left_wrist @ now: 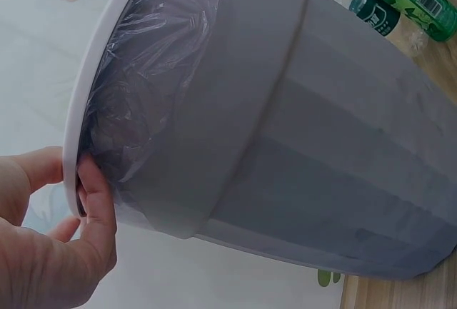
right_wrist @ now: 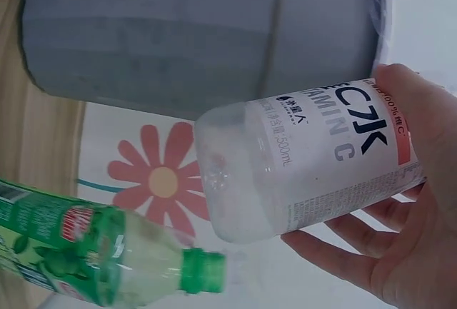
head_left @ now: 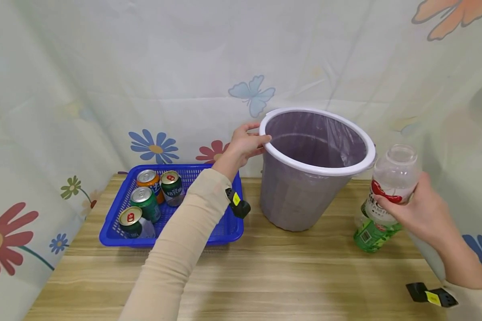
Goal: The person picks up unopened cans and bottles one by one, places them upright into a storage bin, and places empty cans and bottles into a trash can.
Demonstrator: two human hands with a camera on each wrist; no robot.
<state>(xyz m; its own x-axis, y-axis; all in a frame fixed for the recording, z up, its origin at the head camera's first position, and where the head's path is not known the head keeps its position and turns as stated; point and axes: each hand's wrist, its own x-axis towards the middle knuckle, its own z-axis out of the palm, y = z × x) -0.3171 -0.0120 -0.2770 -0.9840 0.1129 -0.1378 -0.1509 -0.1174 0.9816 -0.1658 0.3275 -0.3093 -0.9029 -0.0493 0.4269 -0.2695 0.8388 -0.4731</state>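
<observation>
While the left hand (head_left: 245,145) grips the white rim of the grey waste bin (head_left: 305,196), its fingers (left_wrist: 96,195) curl over the rim's edge and the thumb sits on the outside. The bin stands on the wooden bench (head_left: 265,267), tipped slightly toward the person. A thin clear plastic liner (left_wrist: 150,88) is folded over its rim, and nothing shows inside it from the head view.

The right hand (head_left: 419,211) holds a clear plastic bottle (head_left: 391,185) with a white and red label, fingers (right_wrist: 357,245) wrapped round its body. The bottle is lifted off the bench just to the right of the bin, its mouth up and uncapped in the head view, and it looks empty. Below it, a green-labelled bottle (head_left: 371,234) with a green cap (right_wrist: 203,270) lies on its side on the bench, near the bin's base.

To the left of the bin sits a blue plastic basket (head_left: 229,227) on the bench. It holds four drink cans standing upright: an orange can (head_left: 149,180), a dark green can (head_left: 171,187), a second green can (head_left: 144,203) and a green and silver can (head_left: 133,222) nearest the front.

A flower and butterfly curtain (head_left: 144,89) hangs behind the bench.
</observation>
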